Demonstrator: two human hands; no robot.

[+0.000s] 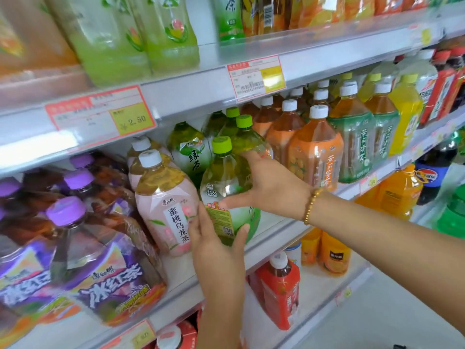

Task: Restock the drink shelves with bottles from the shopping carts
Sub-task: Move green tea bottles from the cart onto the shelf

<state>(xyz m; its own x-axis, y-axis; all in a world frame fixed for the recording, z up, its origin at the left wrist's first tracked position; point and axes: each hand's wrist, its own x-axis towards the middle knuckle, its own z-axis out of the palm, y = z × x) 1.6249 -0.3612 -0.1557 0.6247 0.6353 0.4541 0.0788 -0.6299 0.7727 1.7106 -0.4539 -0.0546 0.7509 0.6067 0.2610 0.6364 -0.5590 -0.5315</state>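
- Shelving unit (201, 93): several tiers, all carrying drinks; view is blurred toward the edges.
- Top tier: pale green bottles (166, 34) at left, orange ones further right, only the lower parts in frame.
- Middle shelf (274, 224): from left, purple-cap bottles (100, 260) in shrink wrap, pink bottles (166, 205) with white caps, green tea row with lime caps, orange-label bottles (314, 152), green-label bottles (352, 147) with white caps, then yellow bottles (405, 117).
- Lower tier: red-label bottle (279, 288) and orange juice bottles (334, 255); a dark cola bottle (432, 172) at far right.
- Green tea bottle (227, 182), the task item: upright at the front of the green tea row on the middle shelf, just beside the front pink bottle, base at the shelf's front edge. Cannot tell if the base is fully seated.
- Right hand (271, 190): spread wide, fingers straight. Thumb lies across the front of the green tea bottle's label, index finger reaches up past its shoulder, palm against its right side.
- Left hand (216, 245): wrapped round the bottom of the same bottle, fingers on the left side, thumb curled on the right.
- Price tag (100, 114) on the rail above the purple-cap bottles reads 2.50; second price tag (256, 76) further right, print unreadable.
- Bead bracelet (310, 205) on the right wrist.
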